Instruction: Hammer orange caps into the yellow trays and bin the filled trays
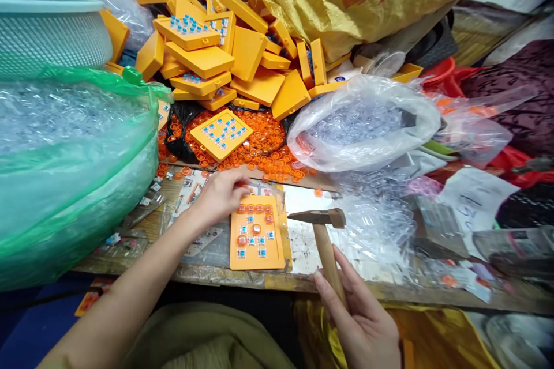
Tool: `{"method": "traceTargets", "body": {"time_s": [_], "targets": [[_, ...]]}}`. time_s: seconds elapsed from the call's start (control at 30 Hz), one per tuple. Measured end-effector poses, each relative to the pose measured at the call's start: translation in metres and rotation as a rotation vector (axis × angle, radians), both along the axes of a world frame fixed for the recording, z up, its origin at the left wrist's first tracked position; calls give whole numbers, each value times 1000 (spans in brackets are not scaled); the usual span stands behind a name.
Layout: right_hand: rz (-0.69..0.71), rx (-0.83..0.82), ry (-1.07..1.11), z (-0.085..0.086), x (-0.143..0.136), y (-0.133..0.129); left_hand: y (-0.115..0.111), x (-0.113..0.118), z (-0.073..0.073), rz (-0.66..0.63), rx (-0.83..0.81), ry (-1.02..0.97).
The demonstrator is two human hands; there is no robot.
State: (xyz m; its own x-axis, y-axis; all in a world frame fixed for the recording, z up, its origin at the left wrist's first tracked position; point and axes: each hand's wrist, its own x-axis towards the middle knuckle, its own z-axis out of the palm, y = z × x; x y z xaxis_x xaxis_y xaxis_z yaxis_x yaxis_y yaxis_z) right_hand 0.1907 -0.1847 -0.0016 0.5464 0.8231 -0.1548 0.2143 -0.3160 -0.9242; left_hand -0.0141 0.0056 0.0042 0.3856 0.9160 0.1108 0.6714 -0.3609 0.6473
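Observation:
An orange-yellow board point(258, 261) lies flat near the bench's front edge. Small blue-and-white pieces sit in it, and orange translucent caps cover several spots, mostly along its top. My left hand point(221, 195) is just above the board's upper left corner, fingers curled together; whatever they may hold is too small to make out. To the right of the board, my right hand point(361, 314) grips the wooden handle of a hammer point(326, 242), its metal head raised beside the board.
Loose orange caps point(264, 138) lie behind the board, with another filled board point(221, 134) on them. Yellow boards point(255, 52) are piled farther back. A green bag point(78, 184) bulges at left; a clear bag point(363, 127) stands at right. Plastic pieces point(372, 219) cover the bench right of the hammer.

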Motion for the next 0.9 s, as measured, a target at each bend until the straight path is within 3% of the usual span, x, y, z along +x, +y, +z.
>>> {"method": "traceTargets", "body": {"time_s": [0.13, 0.23, 0.3, 0.43, 0.57, 0.73, 0.9], "targets": [[27, -3, 26, -7, -1, -3, -35, -38, -26, 41, 179, 28], [101, 40, 17, -9, -7, -2, -45, -47, -40, 34, 273, 11], [157, 89, -30, -8, -10, -2, -51, -44, -38, 31, 295, -30], [317, 196, -189, -5, -10, -5, -76, -25, -16, -37, 302, -196], [421, 281, -328, -4, -8, -8, -96, -6, -2, -124, 142, -279], [524, 335, -433, -4, -9, -10, -93, 0, -7, -110, 38, -217], [584, 344, -458, -6, -11, -8, -99, 1, -13, -60, 88, -231]]}}
